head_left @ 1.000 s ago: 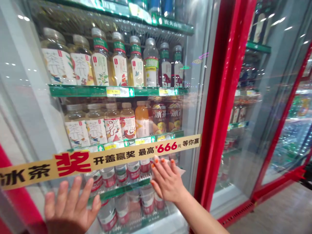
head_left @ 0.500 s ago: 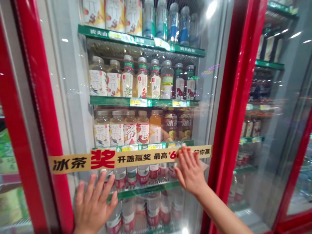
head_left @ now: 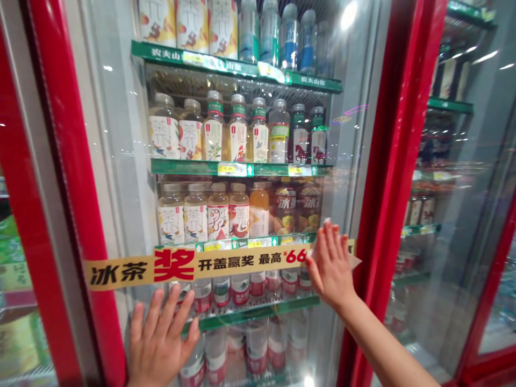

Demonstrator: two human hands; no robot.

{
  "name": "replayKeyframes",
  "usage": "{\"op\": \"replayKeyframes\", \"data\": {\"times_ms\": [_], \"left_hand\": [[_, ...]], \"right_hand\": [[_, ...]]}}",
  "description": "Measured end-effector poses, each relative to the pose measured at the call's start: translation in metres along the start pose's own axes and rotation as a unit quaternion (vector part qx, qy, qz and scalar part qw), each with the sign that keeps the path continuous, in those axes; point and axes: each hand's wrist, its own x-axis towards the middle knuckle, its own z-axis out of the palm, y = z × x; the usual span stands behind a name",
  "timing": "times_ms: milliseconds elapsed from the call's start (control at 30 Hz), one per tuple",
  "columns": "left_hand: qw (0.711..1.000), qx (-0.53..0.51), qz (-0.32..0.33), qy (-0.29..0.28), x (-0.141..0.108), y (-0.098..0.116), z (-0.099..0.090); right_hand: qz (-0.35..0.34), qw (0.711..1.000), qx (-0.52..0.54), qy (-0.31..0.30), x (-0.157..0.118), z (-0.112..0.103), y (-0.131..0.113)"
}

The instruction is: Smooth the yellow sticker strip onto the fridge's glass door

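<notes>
My right hand lies flat on the glass door of a drinks fridge, fingers straight and close together. Under its palm is a thin white cloth, pressed to the glass; only bits of its edge show past the fingertips and beside the hand. The hand covers the right part of a yellow banner strip stuck across the door. Lower left, my left hand has its fingers spread, holding nothing, just below the strip. It appears to rest against the glass.
Behind the glass, several rows of bottled drinks stand on green-edged shelves. Red door frames border the door on both sides. Another fridge with bottles is to the right, and green packages show at the far left.
My right hand has slid right and slightly up along the strip with the cloth, uncovering more of the red digits. My left hand stays at nearly the same place on the door.
</notes>
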Motion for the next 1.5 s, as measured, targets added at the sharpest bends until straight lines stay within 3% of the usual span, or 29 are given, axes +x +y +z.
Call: {"op": "replayKeyframes", "data": {"times_ms": [67, 133, 233, 300, 333, 400, 467, 533, 567, 633, 700, 767, 800, 867, 933, 1000, 1033, 1100, 1167, 1233, 1300, 1400, 1467, 1500], "left_hand": [[1.0, 0.005, 0.003, -0.001, 0.001, 0.0, -0.002], [1.0, 0.017, 0.014, -0.002, 0.001, -0.002, -0.002], [0.998, 0.039, 0.045, -0.002, 0.0, -0.007, -0.002], [0.997, 0.047, 0.052, -0.006, -0.001, -0.009, -0.002], [0.998, 0.049, 0.05, -0.009, -0.001, -0.009, -0.002], [0.998, 0.047, 0.044, -0.009, 0.0, -0.008, -0.001], [0.998, 0.047, 0.046, -0.004, 0.0, -0.006, -0.001], [0.998, 0.047, 0.038, -0.001, 0.0, -0.005, -0.001], [0.998, 0.047, 0.035, -0.003, 0.0, -0.006, -0.001], [0.998, 0.047, 0.035, -0.012, -0.002, -0.007, -0.002], [0.998, 0.049, 0.044, -0.019, -0.004, -0.01, -0.002], [0.998, 0.05, 0.042, -0.024, -0.005, -0.011, -0.002], [0.998, 0.049, 0.037, -0.027, -0.006, -0.012, -0.002], [0.998, 0.043, 0.033, -0.029, -0.007, -0.011, -0.002], [0.998, 0.037, 0.029, -0.032, -0.006, -0.011, -0.002], [0.998, 0.039, 0.028, -0.033, -0.006, -0.01, -0.003], [0.998, 0.041, 0.028, -0.034, -0.005, -0.01, -0.003], [0.998, 0.046, 0.036, -0.034, -0.004, -0.01, -0.004], [0.997, 0.048, 0.044, -0.032, -0.003, -0.011, -0.005], [0.997, 0.05, 0.044, -0.03, -0.004, -0.011, -0.004], [0.998, 0.048, 0.041, -0.028, -0.005, -0.011, -0.003], [0.998, 0.045, 0.044, -0.019, -0.005, -0.01, -0.002], [0.998, 0.047, 0.04, -0.023, -0.006, -0.01, -0.002], [0.998, 0.047, 0.037, -0.029, -0.006, -0.011, -0.003]], "right_hand": [[0.121, 0.992, -0.009, 0.033, 0.016, 0.004, 0.003], [0.135, 0.99, 0.001, 0.032, 0.025, 0.009, -0.017], [-0.047, 0.998, 0.035, -0.012, 0.005, 0.01, -0.055], [-0.155, 0.987, 0.043, -0.027, -0.018, 0.005, -0.056], [-0.164, 0.985, 0.038, -0.029, -0.026, 0.003, -0.047], [-0.088, 0.996, 0.015, -0.022, -0.028, 0.0, -0.018], [0.043, 0.999, -0.009, 0.0, -0.008, 0.001, 0.005], [0.133, 0.991, -0.012, 0.023, 0.019, 0.006, 0.003], [0.144, 0.989, -0.004, 0.023, 0.029, 0.009, -0.008], [0.079, 0.996, 0.027, -0.005, 0.032, 0.012, -0.039], [-0.062, 0.995, 0.065, -0.05, 0.011, 0.012, -0.063], [-0.167, 0.98, 0.077, -0.076, -0.019, 0.007, -0.061], [-0.174, 0.979, 0.07, -0.079, -0.031, 0.005, -0.051], [-0.09, 0.993, 0.033, -0.064, -0.036, 0.001, -0.02], [0.047, 0.998, -0.009, -0.03, -0.017, 0.001, 0.005], [0.139, 0.99, -0.027, -0.001, 0.013, 0.005, 0.005], [0.149, 0.989, -0.026, 0.003, 0.024, 0.007, -0.004], [0.085, 0.996, -0.008, -0.014, 0.031, 0.01, -0.031], [-0.045, 0.998, 0.013, -0.047, 0.014, 0.008, -0.048], [-0.108, 0.992, 0.015, -0.059, -0.009, 0.002, -0.041], [-0.031, 0.999, 0.0, -0.044, -0.019, -0.002, -0.013], [0.154, 0.988, -0.013, -0.002, 0.008, 0.0, 0.016], [0.173, 0.985, -0.005, 0.005, 0.033, 0.005, 0.003], [0.139, 0.99, 0.003, -0.004, 0.041, 0.007, -0.011]]}}
